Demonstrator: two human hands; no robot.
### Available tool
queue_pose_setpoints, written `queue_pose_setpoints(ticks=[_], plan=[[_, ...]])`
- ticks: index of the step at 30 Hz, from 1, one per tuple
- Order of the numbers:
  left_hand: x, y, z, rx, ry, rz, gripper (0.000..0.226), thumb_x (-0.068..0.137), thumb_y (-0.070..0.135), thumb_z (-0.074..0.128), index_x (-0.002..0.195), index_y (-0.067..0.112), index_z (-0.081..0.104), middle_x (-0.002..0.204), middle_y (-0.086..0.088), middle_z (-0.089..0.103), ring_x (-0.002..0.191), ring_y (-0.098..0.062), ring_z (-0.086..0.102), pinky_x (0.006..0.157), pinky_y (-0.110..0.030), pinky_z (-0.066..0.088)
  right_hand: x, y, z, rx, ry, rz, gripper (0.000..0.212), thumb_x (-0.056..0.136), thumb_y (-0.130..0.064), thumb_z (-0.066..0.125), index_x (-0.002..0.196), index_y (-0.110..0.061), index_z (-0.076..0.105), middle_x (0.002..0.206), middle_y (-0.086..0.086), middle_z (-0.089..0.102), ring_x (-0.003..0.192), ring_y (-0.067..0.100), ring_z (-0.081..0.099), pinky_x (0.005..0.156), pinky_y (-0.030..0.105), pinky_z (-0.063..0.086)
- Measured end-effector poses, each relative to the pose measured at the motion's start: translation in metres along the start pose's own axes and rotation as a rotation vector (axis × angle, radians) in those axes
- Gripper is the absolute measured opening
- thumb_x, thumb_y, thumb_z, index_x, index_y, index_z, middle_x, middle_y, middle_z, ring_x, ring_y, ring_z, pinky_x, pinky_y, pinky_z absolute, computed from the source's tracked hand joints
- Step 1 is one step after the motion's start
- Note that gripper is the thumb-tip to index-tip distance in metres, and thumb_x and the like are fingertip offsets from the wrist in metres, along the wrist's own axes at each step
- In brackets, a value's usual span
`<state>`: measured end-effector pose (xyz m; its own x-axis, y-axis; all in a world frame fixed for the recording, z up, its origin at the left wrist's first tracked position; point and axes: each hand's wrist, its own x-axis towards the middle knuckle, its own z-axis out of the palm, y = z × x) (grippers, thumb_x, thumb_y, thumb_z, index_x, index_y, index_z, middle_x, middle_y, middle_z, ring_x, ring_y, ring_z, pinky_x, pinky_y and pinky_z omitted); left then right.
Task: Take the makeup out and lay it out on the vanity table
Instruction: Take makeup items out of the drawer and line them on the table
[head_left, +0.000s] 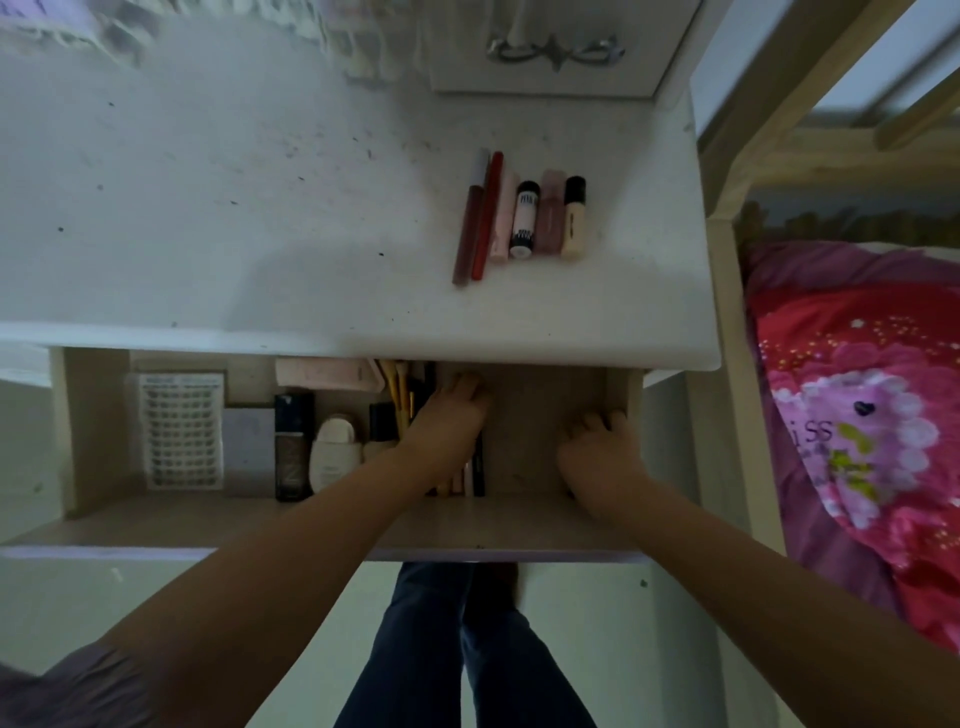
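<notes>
Makeup (332, 441) lies mostly left in the open drawer (618, 415); slim sticks run near-to-far under the left hand (451, 415) (fingers curled, grip hidden). Right hand (597, 452) rests loosely fisted, empty.

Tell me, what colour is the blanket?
The blanket is red and pink with flowers, seen from the head view.

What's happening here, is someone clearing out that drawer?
A person is emptying makeup from an open drawer onto the white vanity table. Six slim tubes and pencils already lie side by side on top. The left hand reaches among the brushes and pencils in the drawer's middle, while the right hand rests in its bare right end. Bottles, a compact and a lash tray are in the drawer too.
</notes>
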<state>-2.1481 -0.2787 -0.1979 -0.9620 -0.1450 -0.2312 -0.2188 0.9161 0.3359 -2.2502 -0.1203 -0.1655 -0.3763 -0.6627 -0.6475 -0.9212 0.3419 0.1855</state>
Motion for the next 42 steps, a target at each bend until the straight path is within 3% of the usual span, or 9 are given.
queue_pose_setpoints(ticks=[4,11,15,19,24,30,36,39,42], plan=[[0.005,0.003,-0.013,-0.320,0.024,-0.139,0.022,0.088,-0.006,0.050,0.106,-0.007,0.063,0.111,-0.024,0.057,0.110,-0.038,0.050,0.091,-0.028,0.037,-0.001,0.010,0.002,0.082,0.112,-0.057,0.038,0.086,-0.016,0.055,0.123,-0.008,0.050,0.119,0.013,0.058,0.116,0.029,0.048,0.098,0.038,0.030],[-0.009,0.014,-0.048,-0.478,-0.197,-0.191,0.033,0.097,0.014,0.047,0.129,0.006,0.052,0.129,-0.010,0.057,0.116,-0.019,0.053,0.092,-0.015,0.036,-0.015,0.028,-0.025,0.736,0.137,-0.100,0.016,0.090,-0.024,0.057,0.103,-0.015,0.057,0.100,0.001,0.057,0.091,0.019,0.057,0.074,0.025,0.042],[-0.021,0.021,-0.131,-0.469,0.018,-0.112,0.019,0.096,0.020,0.048,0.113,0.026,0.046,0.089,0.017,0.055,0.073,0.001,0.055,0.063,-0.005,0.042,-0.038,0.070,-0.091,1.097,0.231,-0.097,0.004,0.092,-0.021,0.055,0.092,-0.024,0.058,0.083,-0.011,0.058,0.075,0.007,0.055,0.066,0.015,0.040],[0.005,-0.006,-0.200,-0.605,0.395,-0.204,0.009,0.094,0.017,0.050,0.103,0.018,0.047,0.077,0.010,0.061,0.065,0.004,0.060,0.063,-0.006,0.048,-0.029,0.116,-0.142,1.265,0.300,-0.048,0.009,0.095,-0.017,0.051,0.094,-0.019,0.060,0.084,0.000,0.064,0.072,0.017,0.059,0.070,0.028,0.050],[0.074,-0.041,-0.199,-0.541,0.296,-0.392,0.015,0.095,0.023,0.051,0.100,0.010,0.056,0.077,-0.002,0.063,0.055,-0.007,0.057,0.044,-0.006,0.041,0.023,0.150,-0.166,1.152,0.383,0.056,0.018,0.096,-0.021,0.051,0.100,-0.009,0.064,0.085,0.006,0.065,0.072,0.020,0.060,0.075,0.034,0.051],[0.105,-0.042,-0.182,-0.543,0.279,-0.439,0.018,0.094,0.023,0.054,0.104,0.011,0.061,0.089,-0.004,0.060,0.062,-0.009,0.055,0.058,-0.018,0.050,0.063,0.149,-0.170,1.027,0.383,0.086,0.030,0.096,-0.023,0.050,0.100,0.002,0.065,0.085,0.015,0.061,0.064,0.016,0.051,0.065,0.028,0.042],[0.092,-0.030,-0.184,-0.646,0.284,-0.486,0.029,0.095,0.024,0.052,0.122,0.014,0.050,0.087,0.003,0.055,0.067,-0.009,0.059,0.049,-0.009,0.047,0.062,0.141,-0.156,1.118,0.479,0.110,0.029,0.097,-0.018,0.045,0.123,-0.012,0.055,0.104,0.005,0.055,0.087,0.017,0.054,0.076,0.030,0.045],[0.060,-0.014,-0.182,-0.708,0.373,-0.474,0.021,0.096,0.025,0.048,0.115,0.014,0.046,0.088,0.005,0.053,0.071,-0.010,0.062,0.055,-0.017,0.053,0.038,0.136,-0.138,0.963,0.820,0.133,0.028,0.097,-0.012,0.041,0.119,-0.006,0.057,0.105,0.016,0.060,0.088,0.025,0.059,0.079,0.038,0.051],[-0.001,0.008,-0.152,-0.683,0.428,-0.256,0.004,0.096,0.018,0.044,0.094,0.019,0.046,0.074,0.007,0.051,0.062,-0.006,0.054,0.057,-0.020,0.050,-0.011,0.109,-0.118,0.831,1.019,-0.014,0.029,0.093,-0.014,0.039,0.101,0.001,0.062,0.089,0.009,0.061,0.066,0.018,0.055,0.061,0.018,0.045]])
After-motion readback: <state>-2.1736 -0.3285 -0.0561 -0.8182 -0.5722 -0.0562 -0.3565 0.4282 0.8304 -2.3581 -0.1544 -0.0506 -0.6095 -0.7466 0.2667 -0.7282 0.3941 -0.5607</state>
